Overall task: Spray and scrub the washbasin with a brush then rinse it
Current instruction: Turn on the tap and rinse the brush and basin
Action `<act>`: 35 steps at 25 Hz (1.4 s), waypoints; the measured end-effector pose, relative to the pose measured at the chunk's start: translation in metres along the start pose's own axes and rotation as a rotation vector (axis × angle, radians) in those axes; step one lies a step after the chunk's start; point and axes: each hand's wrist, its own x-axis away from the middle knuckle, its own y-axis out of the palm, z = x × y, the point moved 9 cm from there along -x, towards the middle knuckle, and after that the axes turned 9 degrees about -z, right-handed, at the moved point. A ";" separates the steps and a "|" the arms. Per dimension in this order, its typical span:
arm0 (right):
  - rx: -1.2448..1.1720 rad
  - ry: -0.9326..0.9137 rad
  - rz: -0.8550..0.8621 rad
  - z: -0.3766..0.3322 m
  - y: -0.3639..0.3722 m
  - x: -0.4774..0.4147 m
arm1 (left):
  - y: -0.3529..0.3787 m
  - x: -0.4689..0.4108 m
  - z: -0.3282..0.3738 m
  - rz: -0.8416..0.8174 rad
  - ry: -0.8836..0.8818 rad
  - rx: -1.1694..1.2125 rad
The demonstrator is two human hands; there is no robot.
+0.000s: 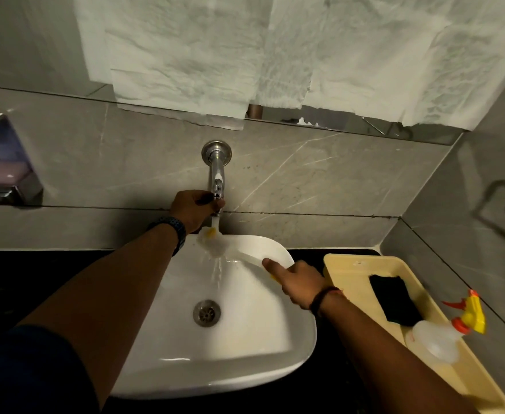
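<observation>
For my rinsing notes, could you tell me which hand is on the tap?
The left hand, with the wristwatch, grips the tap; the right hand holds the brush in the washbasin.

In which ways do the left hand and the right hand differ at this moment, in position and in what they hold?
The left hand is raised at the wall tap, gripping its end, where water runs; the right hand is lower, at the right rim of the washbasin. The left hand closes on metal; the right hand holds a brush whose head reaches under the stream. The left wrist wears a dark watch, the right a thin band. Both arms are bare.
</observation>
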 end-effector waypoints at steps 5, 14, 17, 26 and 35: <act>0.502 -0.073 0.254 -0.015 -0.014 0.007 | 0.000 0.000 0.000 -0.006 0.001 0.008; -0.434 0.304 -0.435 0.025 0.042 0.005 | 0.000 0.001 0.001 -0.001 0.010 0.053; -0.438 0.262 -0.366 0.022 0.038 0.004 | -0.002 -0.001 -0.001 0.023 -0.020 0.062; 0.840 -0.234 0.358 -0.034 -0.008 0.032 | 0.013 0.007 0.048 0.290 0.404 -0.839; 0.878 -0.155 0.435 -0.012 -0.032 0.034 | 0.029 -0.003 0.040 0.100 0.523 -1.048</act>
